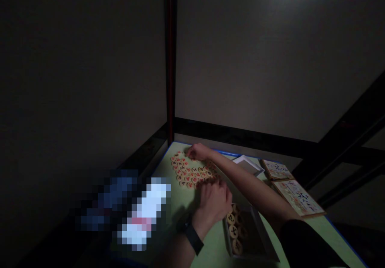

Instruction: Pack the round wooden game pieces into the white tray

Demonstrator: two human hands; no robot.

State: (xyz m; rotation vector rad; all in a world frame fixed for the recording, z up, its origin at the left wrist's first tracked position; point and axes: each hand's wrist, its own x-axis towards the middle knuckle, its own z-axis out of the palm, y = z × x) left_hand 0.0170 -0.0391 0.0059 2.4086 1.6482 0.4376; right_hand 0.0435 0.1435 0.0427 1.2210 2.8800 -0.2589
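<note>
Many round wooden Chinese chess pieces (188,173) with red and dark characters lie close together on a light green table (173,212). My left hand (213,202), with a dark watch (193,236) on its wrist, is at the near edge of the group. Its fingers are bent down against the pieces, and the tips are hidden. My right hand (199,152) reaches across to the far edge of the group. Its fingers are curled together beside the pieces there; whatever they hold is hidden.
By my left wrist, an open box (260,230) holds several larger chess pieces (234,231). A white box lid (249,165) lies at the back. Two decorated boxes (297,196) are on the right. Walls (240,59) border the table; a blurred bright patch (150,212) is at left.
</note>
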